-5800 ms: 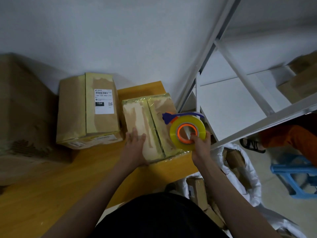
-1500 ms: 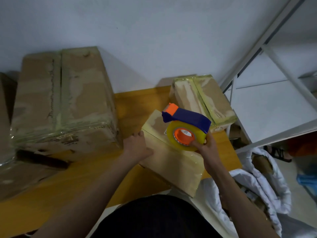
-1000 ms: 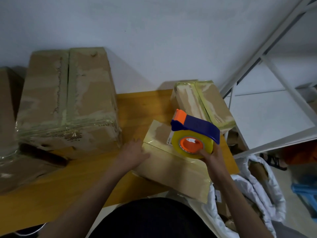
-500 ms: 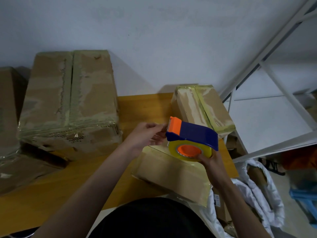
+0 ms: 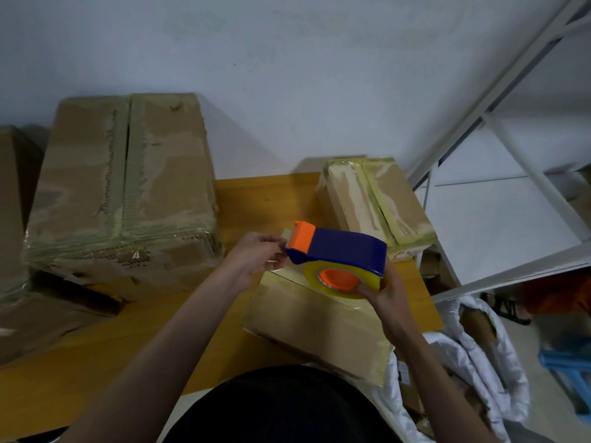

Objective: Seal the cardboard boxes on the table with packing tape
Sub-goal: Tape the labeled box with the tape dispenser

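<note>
The right hand (image 5: 388, 290) holds a blue and orange plastic tape dispenser (image 5: 339, 251) with a yellow roll of packing tape (image 5: 339, 281), fingers curled round the roll. It is lifted just above a flat brown cardboard box (image 5: 316, 327) near the worktop's (image 5: 153, 327) 4 o'clock edge. The left hand (image 5: 256, 255) pinches the tape end at the dispenser's orange tip, at its 9 o'clock side. A small taped cardboard box (image 5: 374, 203) sits at 2 o'clock. A big taped cardboard box (image 5: 121, 187) sits at 10 o'clock. A white metal shelf rack (image 5: 499, 199) stands at 3 o'clock.
</note>
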The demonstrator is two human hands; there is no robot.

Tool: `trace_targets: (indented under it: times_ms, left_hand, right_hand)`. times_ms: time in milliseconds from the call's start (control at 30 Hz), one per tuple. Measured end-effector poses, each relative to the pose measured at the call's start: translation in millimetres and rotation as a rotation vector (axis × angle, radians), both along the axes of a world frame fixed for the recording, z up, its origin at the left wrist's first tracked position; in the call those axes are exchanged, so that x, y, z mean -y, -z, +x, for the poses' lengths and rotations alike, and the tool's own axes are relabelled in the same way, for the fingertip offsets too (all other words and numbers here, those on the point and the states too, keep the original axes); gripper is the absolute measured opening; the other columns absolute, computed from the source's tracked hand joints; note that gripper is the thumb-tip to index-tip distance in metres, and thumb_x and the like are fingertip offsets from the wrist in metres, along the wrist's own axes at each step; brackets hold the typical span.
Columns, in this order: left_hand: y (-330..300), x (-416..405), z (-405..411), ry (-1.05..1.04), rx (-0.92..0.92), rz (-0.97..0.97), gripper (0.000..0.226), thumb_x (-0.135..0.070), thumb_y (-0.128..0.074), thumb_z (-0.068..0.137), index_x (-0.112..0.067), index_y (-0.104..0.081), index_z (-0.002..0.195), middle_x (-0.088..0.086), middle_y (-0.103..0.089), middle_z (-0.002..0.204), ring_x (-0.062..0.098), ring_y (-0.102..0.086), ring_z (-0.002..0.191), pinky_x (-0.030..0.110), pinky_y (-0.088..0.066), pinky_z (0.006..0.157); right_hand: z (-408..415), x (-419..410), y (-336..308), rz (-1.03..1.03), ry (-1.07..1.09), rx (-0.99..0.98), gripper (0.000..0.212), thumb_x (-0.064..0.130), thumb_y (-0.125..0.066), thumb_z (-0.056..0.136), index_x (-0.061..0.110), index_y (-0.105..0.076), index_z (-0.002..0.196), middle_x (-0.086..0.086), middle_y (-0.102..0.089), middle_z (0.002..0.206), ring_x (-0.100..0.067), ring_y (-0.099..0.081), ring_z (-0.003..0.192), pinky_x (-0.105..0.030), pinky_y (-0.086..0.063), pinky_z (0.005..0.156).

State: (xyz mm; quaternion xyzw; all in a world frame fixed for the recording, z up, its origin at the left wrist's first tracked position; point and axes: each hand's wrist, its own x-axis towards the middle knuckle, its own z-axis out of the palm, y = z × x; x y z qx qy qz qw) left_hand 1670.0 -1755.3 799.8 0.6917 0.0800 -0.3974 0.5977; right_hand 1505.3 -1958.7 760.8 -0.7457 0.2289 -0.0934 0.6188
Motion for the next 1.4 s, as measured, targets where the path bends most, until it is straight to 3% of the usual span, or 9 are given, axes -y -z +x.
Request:
trace_targets:
  times_ms: [67,167,267,367,600,767,900,1100,1400]
  left_hand:
    - [7,0,1,0.019,0.036,0.02,0.016,0.005,-0.059,0.094,-0.008,-0.065,0.088,0.009,-0.063,0.077,0.015,-0.057,0.067,0.018,-0.054,0.056]
    - [23,0,2,0.049,0.123,0.101,0.025,0.003,-0.054,0.096,-0.011,-0.065,0.078,0.004,-0.056,0.068,0.012,-0.048,0.06,0.014,-0.046,0.051]
    - [39,-7,6,0.108,0.154,0.169,0.019,-0.009,-0.053,0.101,-0.009,-0.067,0.087,0.006,-0.056,0.076,0.011,-0.049,0.065,0.017,-0.044,0.059]
    - [53,-13,7,0.123,0.168,0.165,0.016,-0.013,-0.057,0.101,-0.006,-0.069,0.093,0.01,-0.059,0.082,0.014,-0.051,0.07,0.02,-0.044,0.063]
    - [71,-16,3,0.134,0.217,0.195,0.016,-0.019,-0.061,0.1,-0.011,-0.067,0.087,0.005,-0.06,0.08,0.015,-0.052,0.074,0.028,-0.042,0.07]
    - [81,-32,16,0.109,0.342,0.292,0.012,-0.022,-0.063,0.098,-0.01,-0.066,0.098,0.003,-0.062,0.09,0.016,-0.055,0.083,0.033,-0.044,0.08]
    - [101,-27,16,0.062,0.338,0.329,0.017,-0.024,-0.061,0.099,-0.008,-0.064,0.103,0.01,-0.063,0.094,0.022,-0.058,0.088,0.036,-0.046,0.08]
    - [127,-35,18,-0.004,0.245,0.312,0.02,-0.021,-0.06,0.1,-0.002,-0.062,0.103,0.005,-0.059,0.081,0.023,-0.057,0.083,0.038,-0.049,0.081]
    - [143,-35,27,0.034,0.246,0.321,0.023,-0.029,-0.062,0.098,-0.006,-0.064,0.101,0.007,-0.063,0.086,0.027,-0.062,0.087,0.047,-0.053,0.089]
  right_hand:
    - [1,-6,-4,-0.069,-0.019,-0.005,0.063,0.029,-0.08,0.079,0.038,-0.055,0.135,0.021,-0.068,0.12,-0.005,-0.063,0.114,-0.025,-0.055,0.088]
    - [2,-12,-4,-0.196,-0.031,-0.022,0.069,0.053,-0.08,0.072,0.034,-0.057,0.133,0.014,-0.07,0.118,-0.01,-0.067,0.107,-0.035,-0.057,0.086]
    - [0,-10,-1,-0.302,-0.068,-0.023,0.068,0.059,-0.077,0.071,0.031,-0.058,0.13,0.012,-0.07,0.111,-0.013,-0.068,0.099,-0.044,-0.058,0.077]
    - [-3,-8,-3,-0.373,-0.099,-0.026,0.067,0.064,-0.078,0.073,0.033,-0.057,0.129,0.018,-0.07,0.113,-0.012,-0.068,0.104,-0.037,-0.059,0.076]
    - [-12,-4,3,-0.506,-0.136,-0.083,0.066,0.057,-0.081,0.074,0.035,-0.054,0.13,0.021,-0.066,0.121,-0.002,-0.063,0.109,-0.03,-0.057,0.08]
    - [-16,2,2,-0.493,-0.083,-0.08,0.064,0.049,-0.088,0.07,0.034,-0.056,0.123,0.029,-0.064,0.115,0.006,-0.06,0.106,-0.007,-0.043,0.077]
    - [-11,3,13,-0.545,-0.136,-0.13,0.062,0.041,-0.089,0.073,0.035,-0.053,0.123,0.02,-0.063,0.118,-0.001,-0.06,0.105,-0.017,-0.044,0.074]
    - [-9,-9,29,-0.625,-0.18,-0.156,0.06,0.045,-0.078,0.069,0.033,-0.054,0.123,0.012,-0.064,0.122,-0.012,-0.06,0.109,-0.036,-0.053,0.077]
    - [-6,-8,39,-0.622,-0.165,-0.163,0.061,0.044,-0.087,0.073,0.033,-0.054,0.123,0.014,-0.064,0.122,-0.009,-0.06,0.109,-0.034,-0.054,0.077]
